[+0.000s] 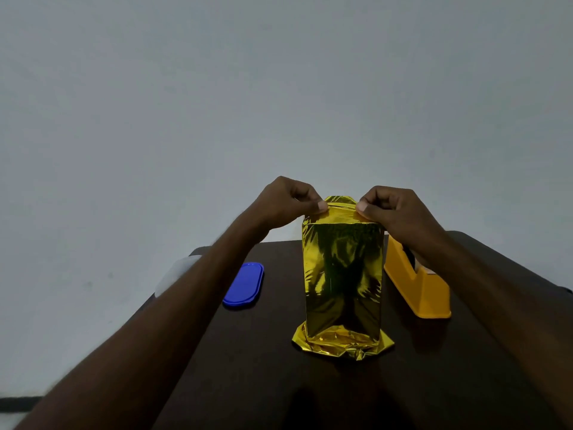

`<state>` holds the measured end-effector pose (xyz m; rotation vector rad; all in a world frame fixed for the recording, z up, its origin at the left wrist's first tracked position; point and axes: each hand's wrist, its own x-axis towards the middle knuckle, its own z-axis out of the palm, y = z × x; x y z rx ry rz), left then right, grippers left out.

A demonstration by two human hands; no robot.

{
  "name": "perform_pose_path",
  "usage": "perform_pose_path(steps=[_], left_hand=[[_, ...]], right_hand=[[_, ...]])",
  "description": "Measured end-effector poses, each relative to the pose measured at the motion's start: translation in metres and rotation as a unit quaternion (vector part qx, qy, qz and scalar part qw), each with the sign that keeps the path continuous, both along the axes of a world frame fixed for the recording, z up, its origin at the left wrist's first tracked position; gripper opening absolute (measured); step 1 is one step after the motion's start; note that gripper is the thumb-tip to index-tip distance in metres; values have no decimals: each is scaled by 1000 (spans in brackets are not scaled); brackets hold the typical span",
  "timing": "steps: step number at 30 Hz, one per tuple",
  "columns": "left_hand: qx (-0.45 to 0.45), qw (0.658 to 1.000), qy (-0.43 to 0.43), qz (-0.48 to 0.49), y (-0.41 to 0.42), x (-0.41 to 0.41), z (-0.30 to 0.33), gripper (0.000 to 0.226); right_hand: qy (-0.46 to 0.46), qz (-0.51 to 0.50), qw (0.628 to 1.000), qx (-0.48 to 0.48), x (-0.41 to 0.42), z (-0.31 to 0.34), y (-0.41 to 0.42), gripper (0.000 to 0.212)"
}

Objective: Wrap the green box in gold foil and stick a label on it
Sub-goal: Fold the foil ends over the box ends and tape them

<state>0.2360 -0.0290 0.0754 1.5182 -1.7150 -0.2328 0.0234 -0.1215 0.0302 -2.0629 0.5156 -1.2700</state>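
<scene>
A tall box covered in gold foil (pixel 342 280) stands upright on the dark table (pixel 263 367); no green shows through. Loose foil crumples around its base. At the top a foil flap sticks up. My left hand (pixel 288 203) pinches the flap's left end between thumb and fingers. My right hand (pixel 393 212) pinches its right end and presses it down on the box's top edge. I see no label.
A yellow tape dispenser (pixel 415 287) stands close to the right of the box, partly behind my right forearm. A blue oval lid (pixel 244 285) lies to the left. A white object (pixel 176 271) sits at the table's left edge. A plain wall rises behind.
</scene>
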Motion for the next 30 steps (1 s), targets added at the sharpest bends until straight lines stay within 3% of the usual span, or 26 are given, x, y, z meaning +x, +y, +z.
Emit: perform_pose_path(steps=[13,21,30], left_hand=[[-73,996,31,38,5,0,-11,11],[-69,994,86,22,9,4,-23,12],[-47,987,154,-9,16,8,-27,14]], right_hand=[[-22,-30,999,-40,13,-4,2,13],[-27,-27,999,0,18,-11,2,10],[-17,-9,1000,-24,23,-7,11,7]])
